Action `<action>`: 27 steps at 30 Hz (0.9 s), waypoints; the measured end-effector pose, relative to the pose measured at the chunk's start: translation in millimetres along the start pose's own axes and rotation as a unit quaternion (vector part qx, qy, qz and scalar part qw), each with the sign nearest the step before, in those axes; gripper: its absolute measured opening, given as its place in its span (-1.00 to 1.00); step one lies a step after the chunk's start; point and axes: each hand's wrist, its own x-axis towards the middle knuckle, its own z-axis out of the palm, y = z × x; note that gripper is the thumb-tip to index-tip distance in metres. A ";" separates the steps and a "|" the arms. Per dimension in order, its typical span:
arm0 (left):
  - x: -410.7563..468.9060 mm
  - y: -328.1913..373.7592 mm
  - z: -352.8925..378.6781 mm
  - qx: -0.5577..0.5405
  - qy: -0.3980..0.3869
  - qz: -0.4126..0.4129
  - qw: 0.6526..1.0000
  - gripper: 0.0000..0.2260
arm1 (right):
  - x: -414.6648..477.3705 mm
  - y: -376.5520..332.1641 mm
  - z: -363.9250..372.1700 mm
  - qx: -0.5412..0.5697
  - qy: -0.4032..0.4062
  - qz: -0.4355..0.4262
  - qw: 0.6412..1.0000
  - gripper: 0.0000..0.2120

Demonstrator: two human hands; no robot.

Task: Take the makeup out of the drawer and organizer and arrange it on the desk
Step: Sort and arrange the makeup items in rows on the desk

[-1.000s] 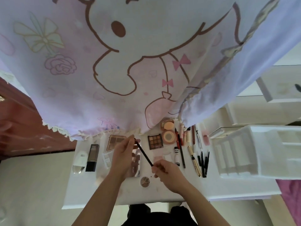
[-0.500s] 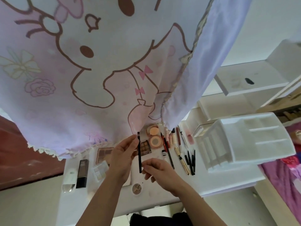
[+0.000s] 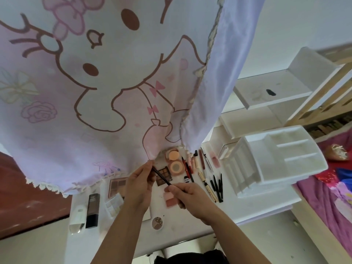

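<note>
Head view: your left hand [image 3: 139,185] and right hand [image 3: 187,195] pinch the black liner pencil [image 3: 161,176], fingers closed on either end. It stood upright half a second ago and now slants above the worktop [image 3: 190,231], so placing looks near. Row of pens [image 3: 216,184] lies right of your fingers, brown palette [image 3: 164,172] just beneath, organizer [image 3: 276,164] farther right. Hanging curtain [image 3: 95,92] crowds the far side.
</note>
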 end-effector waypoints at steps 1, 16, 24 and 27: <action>3.0 1.6 -1.1 -0.033 0.017 -0.014 0.999 -0.90 | 0.4 -1.8 -0.7 -0.036 0.005 -0.012 0.999 -0.77; 10.6 6.6 -38.7 -0.123 0.049 -0.056 0.990 -0.93 | -2.7 20.9 -13.5 -0.029 0.134 -0.046 0.990 -0.85; -1.2 -24.0 -34.6 -0.129 0.016 -0.109 0.986 -0.86 | -2.2 30.7 -18.9 0.086 0.147 0.027 0.985 -0.82; -0.2 -38.1 -37.4 -0.067 -0.001 -0.148 0.987 -0.79 | -1.8 42.2 -24.8 0.114 0.168 0.066 0.977 -0.80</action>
